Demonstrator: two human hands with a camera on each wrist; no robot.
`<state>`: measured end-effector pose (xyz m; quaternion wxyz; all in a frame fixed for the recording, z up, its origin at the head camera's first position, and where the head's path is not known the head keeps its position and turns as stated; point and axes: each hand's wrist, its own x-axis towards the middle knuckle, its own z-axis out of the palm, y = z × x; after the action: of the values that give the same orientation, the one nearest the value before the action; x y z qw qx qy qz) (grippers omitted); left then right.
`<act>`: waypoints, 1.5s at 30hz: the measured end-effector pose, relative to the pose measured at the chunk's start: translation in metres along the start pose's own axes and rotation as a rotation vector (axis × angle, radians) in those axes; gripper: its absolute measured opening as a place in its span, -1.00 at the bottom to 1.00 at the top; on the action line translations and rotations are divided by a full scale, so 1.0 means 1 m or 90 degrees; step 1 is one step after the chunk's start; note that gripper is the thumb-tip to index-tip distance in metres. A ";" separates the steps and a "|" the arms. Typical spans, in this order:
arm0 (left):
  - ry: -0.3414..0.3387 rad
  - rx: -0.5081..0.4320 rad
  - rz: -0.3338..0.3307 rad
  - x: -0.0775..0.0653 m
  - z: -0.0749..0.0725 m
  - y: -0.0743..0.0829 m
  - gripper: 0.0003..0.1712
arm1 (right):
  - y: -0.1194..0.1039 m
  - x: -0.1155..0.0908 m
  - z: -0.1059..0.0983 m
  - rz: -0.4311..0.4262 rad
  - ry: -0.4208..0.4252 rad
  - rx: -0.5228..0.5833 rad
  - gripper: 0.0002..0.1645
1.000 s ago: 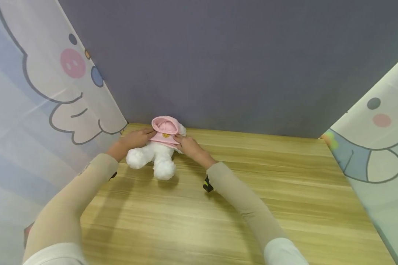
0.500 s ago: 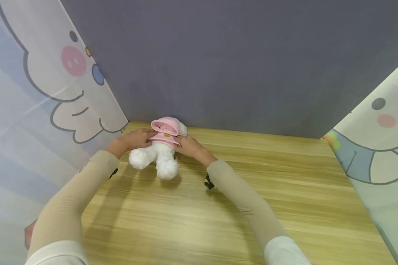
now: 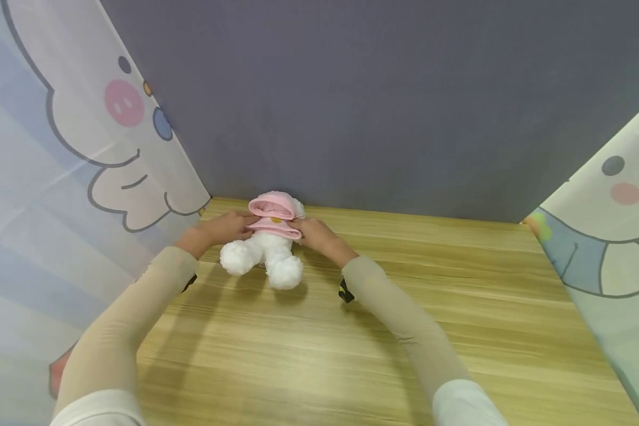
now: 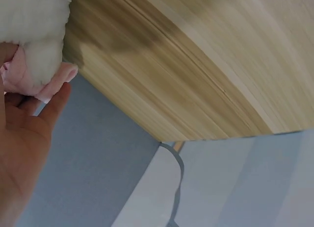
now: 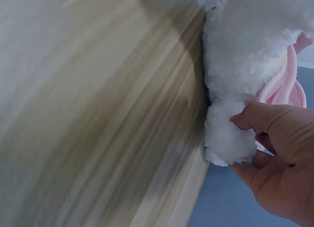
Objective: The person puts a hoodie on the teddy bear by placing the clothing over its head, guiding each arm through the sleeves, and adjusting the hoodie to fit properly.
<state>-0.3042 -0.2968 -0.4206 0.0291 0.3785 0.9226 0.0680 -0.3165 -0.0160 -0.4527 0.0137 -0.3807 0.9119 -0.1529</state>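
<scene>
A white plush toy point(image 3: 268, 245) in a pink hoodie point(image 3: 277, 228) sits at the back left of the wooden table, legs pointing forward. Its raised pink hood point(image 3: 273, 205) hides the face, and a small yellow patch marks the chest. My left hand point(image 3: 228, 227) grips the toy's left-side edge in the head view; in the left wrist view, pink cloth and a white arm point(image 4: 43, 60) lie between thumb and fingers. On the other side, my right hand point(image 3: 319, 235) holds the toy, its thumb pressing a white furry arm point(image 5: 230, 134) in the right wrist view.
A grey panel point(image 3: 383, 106) rises behind the wooden table point(image 3: 404, 284), close to the toy's back. Cartoon-printed curtains stand on the left point(image 3: 74, 195) and on the right point(image 3: 617, 236).
The toy has shifted slightly right, its feet most of all, with both hands staying on it. Its hood opening looks flatter and lower than before. The head view has moved a little.
</scene>
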 end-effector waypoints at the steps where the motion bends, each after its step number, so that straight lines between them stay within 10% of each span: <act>1: 0.001 -0.008 0.000 0.001 0.001 0.002 -0.45 | 0.002 -0.002 -0.002 -0.003 0.000 0.000 -0.26; 25: 0.032 -0.022 0.070 0.096 0.028 0.091 -0.40 | 0.086 -0.121 -0.050 -0.029 0.030 0.001 -0.40; 45: 0.071 0.011 0.135 0.120 0.055 0.152 -0.45 | 0.104 -0.203 -0.055 -0.019 0.061 0.034 -0.38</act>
<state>-0.2780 -0.0996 -0.4528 -0.0331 0.4700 0.8781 0.0838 -0.2518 0.2092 -0.4492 -0.0219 -0.3859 0.9013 -0.1958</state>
